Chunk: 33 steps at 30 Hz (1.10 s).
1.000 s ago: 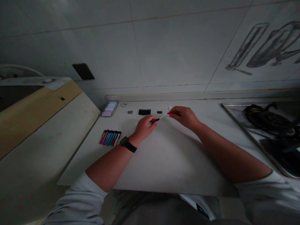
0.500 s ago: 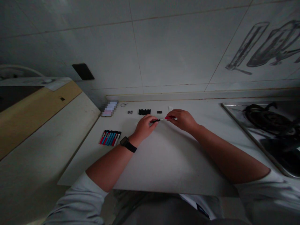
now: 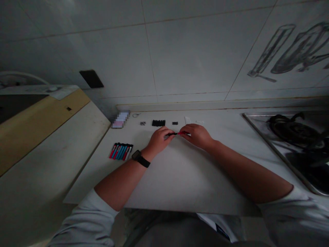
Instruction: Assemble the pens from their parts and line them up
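My left hand (image 3: 158, 140), with a black watch on its wrist, pinches the black end piece of a thin pen (image 3: 177, 133) just above the white counter. My right hand (image 3: 197, 135) pinches the pen's red barrel from the other side. The two pieces meet between my fingertips, with almost no gap showing. Both hands are closed on the pen near the back of the counter.
A row of red, blue and black pens (image 3: 120, 151) lies at the left. Small black parts (image 3: 158, 122) (image 3: 175, 123) (image 3: 142, 123), white bits (image 3: 187, 119) and a phone (image 3: 120, 119) line the back wall. A gas stove (image 3: 295, 137) stands at the right, a wooden board (image 3: 38, 120) at the left.
My right hand has moved left and down toward my left hand. The white refill that showed between the red barrel and the black piece has slid out of sight as the two parts closed together.
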Tool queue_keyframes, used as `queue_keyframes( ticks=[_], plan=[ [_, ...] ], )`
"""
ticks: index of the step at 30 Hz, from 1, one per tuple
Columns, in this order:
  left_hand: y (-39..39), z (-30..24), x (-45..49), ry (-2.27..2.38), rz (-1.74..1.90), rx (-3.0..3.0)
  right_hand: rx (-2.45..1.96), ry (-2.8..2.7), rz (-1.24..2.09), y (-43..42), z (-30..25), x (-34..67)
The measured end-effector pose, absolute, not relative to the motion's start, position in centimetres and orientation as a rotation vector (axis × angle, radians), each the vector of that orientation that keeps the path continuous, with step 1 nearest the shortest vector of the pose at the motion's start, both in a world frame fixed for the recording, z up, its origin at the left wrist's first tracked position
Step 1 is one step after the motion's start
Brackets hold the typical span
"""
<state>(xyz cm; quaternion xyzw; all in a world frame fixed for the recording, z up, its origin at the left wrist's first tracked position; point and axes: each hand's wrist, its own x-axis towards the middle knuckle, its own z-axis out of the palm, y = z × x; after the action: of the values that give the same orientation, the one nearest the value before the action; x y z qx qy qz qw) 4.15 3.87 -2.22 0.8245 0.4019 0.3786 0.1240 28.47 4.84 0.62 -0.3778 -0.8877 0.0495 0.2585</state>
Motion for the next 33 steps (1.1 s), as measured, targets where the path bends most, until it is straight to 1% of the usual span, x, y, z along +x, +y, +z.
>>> queue_keyframes(
  ticks=[20,28,33],
  plan=[
    [3.76,-1.97,4.42,1.147,1.014,2.396,-0.980,-2.416,0.111,4.56,0.03,28.23],
    [3.79,-2.17,4.49,1.157,0.942,2.414,-0.978,-2.439,0.029,4.23,-0.10,28.03],
    [3.78,-2.19,4.44,1.159,0.974,2.405,-0.995,-2.440,0.040,4.14,-0.25,28.04]
  ],
)
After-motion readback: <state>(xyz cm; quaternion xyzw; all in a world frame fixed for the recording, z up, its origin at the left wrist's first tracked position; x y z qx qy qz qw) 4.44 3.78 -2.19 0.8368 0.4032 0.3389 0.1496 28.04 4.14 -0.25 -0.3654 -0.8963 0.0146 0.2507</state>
